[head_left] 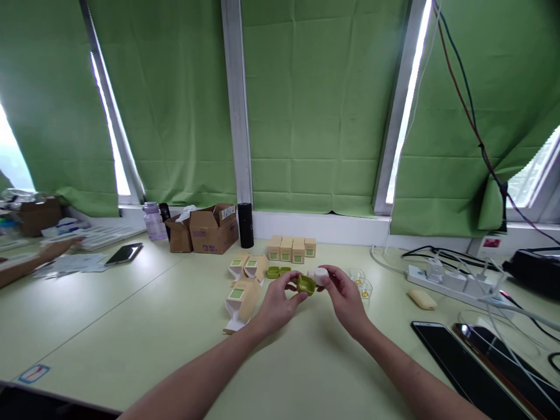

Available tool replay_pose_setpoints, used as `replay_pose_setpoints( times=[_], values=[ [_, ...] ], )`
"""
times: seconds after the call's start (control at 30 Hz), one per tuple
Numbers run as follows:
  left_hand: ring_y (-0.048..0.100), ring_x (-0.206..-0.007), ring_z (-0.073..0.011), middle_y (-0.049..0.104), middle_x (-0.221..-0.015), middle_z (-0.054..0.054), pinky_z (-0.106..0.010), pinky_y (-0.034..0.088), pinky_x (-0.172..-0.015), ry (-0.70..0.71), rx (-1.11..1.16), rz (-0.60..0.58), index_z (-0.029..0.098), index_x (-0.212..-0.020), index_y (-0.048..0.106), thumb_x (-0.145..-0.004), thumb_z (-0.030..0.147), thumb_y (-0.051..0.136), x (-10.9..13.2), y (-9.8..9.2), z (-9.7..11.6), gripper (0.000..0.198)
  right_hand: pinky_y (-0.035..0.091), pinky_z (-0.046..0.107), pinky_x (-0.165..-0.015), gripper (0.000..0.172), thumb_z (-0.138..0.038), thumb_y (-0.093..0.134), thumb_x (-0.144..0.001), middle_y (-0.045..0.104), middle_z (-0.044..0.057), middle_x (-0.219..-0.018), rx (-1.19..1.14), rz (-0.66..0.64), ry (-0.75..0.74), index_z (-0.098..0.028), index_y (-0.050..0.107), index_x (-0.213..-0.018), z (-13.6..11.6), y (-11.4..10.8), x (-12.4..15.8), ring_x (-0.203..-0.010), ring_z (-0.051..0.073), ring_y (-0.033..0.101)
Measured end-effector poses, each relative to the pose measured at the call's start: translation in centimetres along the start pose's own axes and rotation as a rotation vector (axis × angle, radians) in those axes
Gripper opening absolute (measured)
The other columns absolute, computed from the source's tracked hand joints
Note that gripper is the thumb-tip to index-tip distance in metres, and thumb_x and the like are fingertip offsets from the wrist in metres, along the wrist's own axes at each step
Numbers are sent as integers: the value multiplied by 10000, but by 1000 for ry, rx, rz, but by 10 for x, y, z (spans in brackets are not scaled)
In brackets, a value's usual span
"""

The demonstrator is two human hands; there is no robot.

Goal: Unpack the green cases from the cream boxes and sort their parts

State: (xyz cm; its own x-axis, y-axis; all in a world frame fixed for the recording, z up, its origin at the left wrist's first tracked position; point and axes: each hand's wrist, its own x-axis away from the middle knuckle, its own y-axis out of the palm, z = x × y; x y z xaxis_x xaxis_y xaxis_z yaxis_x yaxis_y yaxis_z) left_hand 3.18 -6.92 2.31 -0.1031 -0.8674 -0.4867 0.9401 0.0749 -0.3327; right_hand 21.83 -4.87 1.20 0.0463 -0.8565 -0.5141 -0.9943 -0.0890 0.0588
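My left hand (275, 303) pinches a small green open case (305, 284) above the pale green table (131, 326). My right hand (345, 294) grips a small white piece (321, 275) right beside the green case, touching it. Just behind the hands lie two more green cases (278, 272). A row of several small tan boxes (291, 249) with green labels stands further back. Three opened tan boxes (243, 280) lie to the left of my left hand.
Two clear small cups (361, 282) sit right of the hands. A power strip (455, 283) with cables, a yellow bar (422, 300) and two dark phones (472, 367) lie at right. Cardboard boxes (214, 228), a black cylinder (245, 225) and a bottle (154, 221) stand at the back. Another person's arm (30, 262) reaches in at far left.
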Motion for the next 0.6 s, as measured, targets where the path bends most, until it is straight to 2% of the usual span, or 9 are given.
replay_pose_setpoints(
  times=[0.1,0.23,0.43,0.6],
  values=[
    [683,-1081,-253,721,-1201,-93,-440,564,-965,15,38,37,207,-1190,660,-809,208,741,0,0,-3,389,569,365,-696,457,-581,748,-850,754,99,-1005,-310,-5,185,-184,712,-1074,1,-4,-7,-805,222,694],
    [663,-1163,-254,706,-1252,-100,-425,546,-1004,42,89,43,212,-1217,650,-818,176,728,0,3,-2,408,544,324,-649,406,-550,799,-812,767,111,-1048,-550,-47,324,-186,751,-986,1,-9,-10,-848,220,701],
    [661,-1172,-247,694,-1274,-100,-413,539,-1011,33,113,107,208,-1228,639,-830,181,722,-1,4,-4,408,535,292,-626,382,-530,811,-809,769,98,-1042,-615,-35,381,-198,734,-982,-4,-10,-8,-814,193,696],
    [669,-1154,-241,698,-1257,-98,-406,548,-999,30,104,148,213,-1238,636,-846,217,724,-3,2,-8,401,568,304,-680,424,-489,845,-792,757,54,-993,-549,5,306,-243,700,-1107,-10,-8,-7,-843,188,702]
  ],
)
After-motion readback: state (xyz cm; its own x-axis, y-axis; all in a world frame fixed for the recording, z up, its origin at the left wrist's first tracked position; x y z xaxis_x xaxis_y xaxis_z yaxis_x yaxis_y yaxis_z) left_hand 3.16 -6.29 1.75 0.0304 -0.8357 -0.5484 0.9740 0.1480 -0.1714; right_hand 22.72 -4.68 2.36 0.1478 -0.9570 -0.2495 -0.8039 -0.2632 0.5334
